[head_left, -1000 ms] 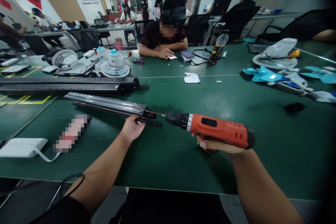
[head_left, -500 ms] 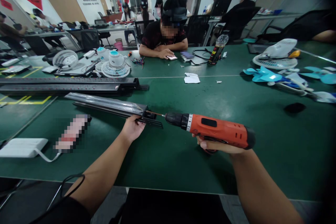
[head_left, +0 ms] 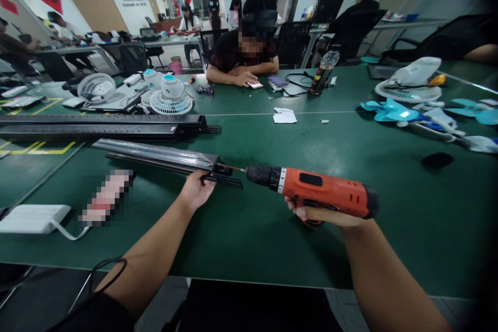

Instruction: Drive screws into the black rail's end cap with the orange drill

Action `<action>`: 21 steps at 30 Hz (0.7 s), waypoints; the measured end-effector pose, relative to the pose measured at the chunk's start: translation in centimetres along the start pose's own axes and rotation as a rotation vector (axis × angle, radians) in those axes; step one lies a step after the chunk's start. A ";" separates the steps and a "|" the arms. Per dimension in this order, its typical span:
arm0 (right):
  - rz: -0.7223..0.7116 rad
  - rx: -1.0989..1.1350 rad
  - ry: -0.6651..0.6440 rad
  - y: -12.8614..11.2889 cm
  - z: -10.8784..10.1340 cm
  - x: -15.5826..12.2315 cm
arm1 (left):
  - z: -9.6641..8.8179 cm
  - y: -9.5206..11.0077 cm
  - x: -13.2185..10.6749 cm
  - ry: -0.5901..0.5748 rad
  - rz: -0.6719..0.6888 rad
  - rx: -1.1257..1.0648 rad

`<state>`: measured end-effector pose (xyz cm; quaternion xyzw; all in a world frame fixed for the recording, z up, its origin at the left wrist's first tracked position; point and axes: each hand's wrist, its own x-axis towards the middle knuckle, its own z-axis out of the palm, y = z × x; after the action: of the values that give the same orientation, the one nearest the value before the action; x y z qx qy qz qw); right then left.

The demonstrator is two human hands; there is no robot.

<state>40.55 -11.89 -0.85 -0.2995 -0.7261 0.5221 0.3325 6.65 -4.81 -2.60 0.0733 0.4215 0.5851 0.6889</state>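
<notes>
The drill [head_left: 322, 194] hides most of the right hand [head_left: 329, 216].

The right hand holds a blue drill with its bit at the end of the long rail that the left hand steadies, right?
Not quite: the head view shows the drill is orange, not blue. The right hand does hold it, its bit at the end of the long rail that the left hand steadies.

Left hand [head_left: 196, 191] grips rail [head_left: 155, 155] end; right hand [head_left: 322, 213] holds drill [head_left: 322, 194].
</notes>
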 end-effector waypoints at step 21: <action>0.009 -0.041 -0.007 -0.5 -0.2 0.1 | -0.4 0.3 0.1 -0.068 -0.020 0.015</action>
<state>40.56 -11.83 -0.33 -0.3074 -0.7365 0.5098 0.3214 6.13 -4.76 -2.72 0.0940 0.4027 0.5721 0.7083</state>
